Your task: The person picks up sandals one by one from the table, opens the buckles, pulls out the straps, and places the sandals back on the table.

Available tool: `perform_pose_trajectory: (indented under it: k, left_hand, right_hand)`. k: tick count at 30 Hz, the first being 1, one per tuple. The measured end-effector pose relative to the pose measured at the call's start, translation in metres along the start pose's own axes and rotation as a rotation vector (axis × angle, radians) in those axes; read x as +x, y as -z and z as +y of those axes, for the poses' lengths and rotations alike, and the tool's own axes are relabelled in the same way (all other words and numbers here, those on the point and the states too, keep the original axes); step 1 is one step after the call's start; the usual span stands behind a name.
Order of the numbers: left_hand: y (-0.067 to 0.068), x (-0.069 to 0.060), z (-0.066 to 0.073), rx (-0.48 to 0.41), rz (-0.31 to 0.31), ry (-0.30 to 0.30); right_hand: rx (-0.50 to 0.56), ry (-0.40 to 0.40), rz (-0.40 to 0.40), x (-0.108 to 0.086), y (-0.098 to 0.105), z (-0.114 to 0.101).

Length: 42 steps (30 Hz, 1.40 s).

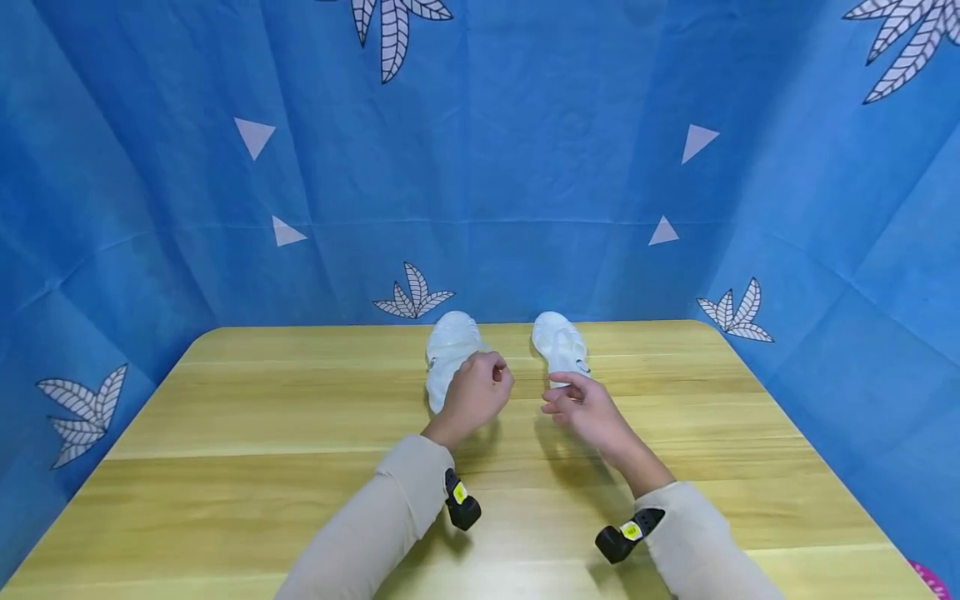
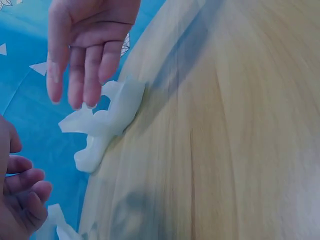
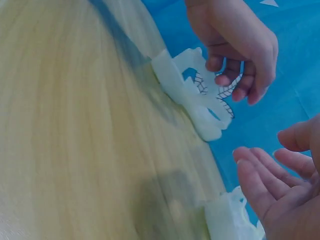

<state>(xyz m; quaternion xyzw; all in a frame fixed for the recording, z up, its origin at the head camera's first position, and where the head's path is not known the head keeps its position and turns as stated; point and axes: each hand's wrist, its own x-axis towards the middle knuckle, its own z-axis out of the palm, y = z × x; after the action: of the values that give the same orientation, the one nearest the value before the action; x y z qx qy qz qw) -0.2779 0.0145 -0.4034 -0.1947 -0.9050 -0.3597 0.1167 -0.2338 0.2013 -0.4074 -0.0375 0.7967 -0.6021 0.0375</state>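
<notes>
Reached over the wood-grained desk (image 1: 262, 483), holding the left hand (image 1: 477, 390) loosely curled beside the left shoe (image 1: 452, 340) and the right hand (image 1: 594, 417) relaxed at the near end of the right shoe (image 1: 560, 340), both empty; could not tell of any contact. Farther on, saw the white pair lying apart, side by side at the far edge, before the blue curtain (image 1: 540, 150). Seemed between grips; for lifting either shoe, needed fingers lowered and closed around its sides.
</notes>
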Motion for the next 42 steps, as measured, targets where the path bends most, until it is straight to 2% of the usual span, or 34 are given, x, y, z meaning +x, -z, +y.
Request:
perform_pose_trajectory:
  k: [4,7,12,17,19,26,30,36,42]
  left_hand:
    - [-0.006,0.008,0.001,-0.034,-0.03,-0.005]
    - [-0.012,0.014,0.001,-0.077,-0.087,0.012]
    - [-0.023,0.023,0.004,-0.133,-0.189,0.086]
    - [-0.036,0.031,0.011,-0.175,-0.227,0.145]
    - [-0.041,0.033,0.014,-0.184,-0.236,0.158]
    - [-0.058,0.035,0.024,-0.226,-0.281,0.182]
    - [-0.065,0.034,0.03,-0.247,-0.264,0.197]
    - [-0.068,0.032,0.031,-0.348,-0.224,0.252]
    - [-0.068,0.034,0.026,-0.383,-0.202,0.242]
  right_hand:
    - [0.009,-0.027,0.042,0.003,0.005,-0.004]
    - [0.009,-0.047,0.099,0.005,0.011,-0.007]
    - [-0.007,-0.053,0.22,0.013,0.022,-0.006]
    - [-0.075,-0.035,0.369,0.026,0.032,0.001]
    - [-0.109,-0.043,0.403,0.03,0.032,0.004]
    - [-0.22,-0.115,0.369,0.044,0.03,0.016]
    - [-0.226,-0.15,0.367,0.048,0.029,0.022]
    - [-0.222,-0.186,0.36,0.051,0.025,0.023]
    - [-0.244,-0.182,0.369,0.05,0.023,0.024]
